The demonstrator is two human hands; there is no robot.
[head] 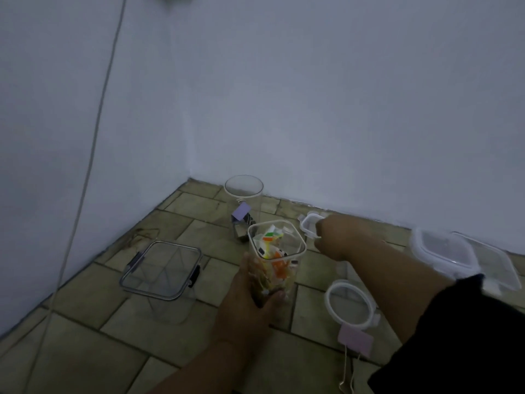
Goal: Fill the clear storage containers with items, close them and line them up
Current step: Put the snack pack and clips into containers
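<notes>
My left hand (250,294) grips a tall square clear container (277,251) near its base. It is open at the top and filled with colourful small items. Just right of its rim, my right hand (331,240) holds a small square clear lid (309,226). An empty wide clear container (162,268) with black clips stands open at the left. At the back, in the corner, a round clear jar (243,186) stands open, with a purple binder clip (241,213) visible low in or by it; I cannot tell which.
On the tiled floor (93,351) a round white-rimmed lid (349,304) lies at the right with a pink binder clip (356,341) beside it. Two larger clear lids (446,253) lie by the right wall. A thin cable (93,155) runs down the left wall.
</notes>
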